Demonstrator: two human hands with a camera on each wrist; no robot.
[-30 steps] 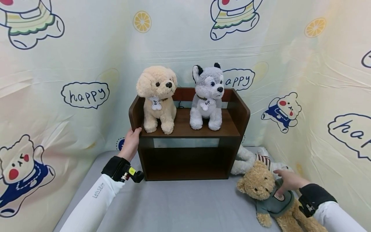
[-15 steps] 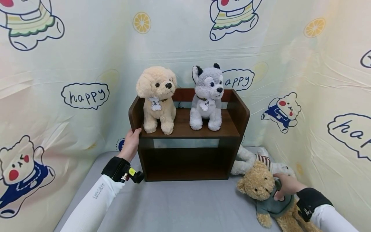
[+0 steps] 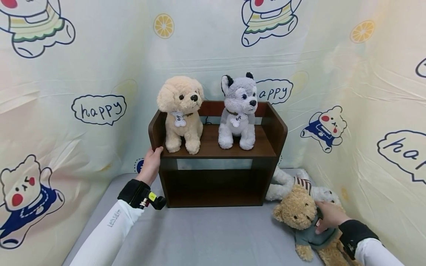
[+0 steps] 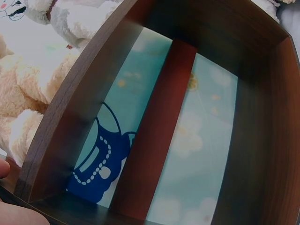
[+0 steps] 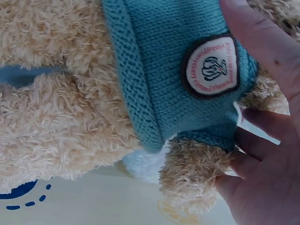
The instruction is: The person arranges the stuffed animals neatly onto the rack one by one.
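The brown bear on the surface beside the shelf is probably light and squishy tbh, so right hand gripping its sweater seems fine, left hand clamped on the shelf's edge.

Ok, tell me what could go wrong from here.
Lifting the brown bear could drag the pale plush lying close behind it. If the left hand tugs the shelf it grips, the cream dog and grey dog sitting on it might topple. The right hand holds the bear by one side, so it may twist.
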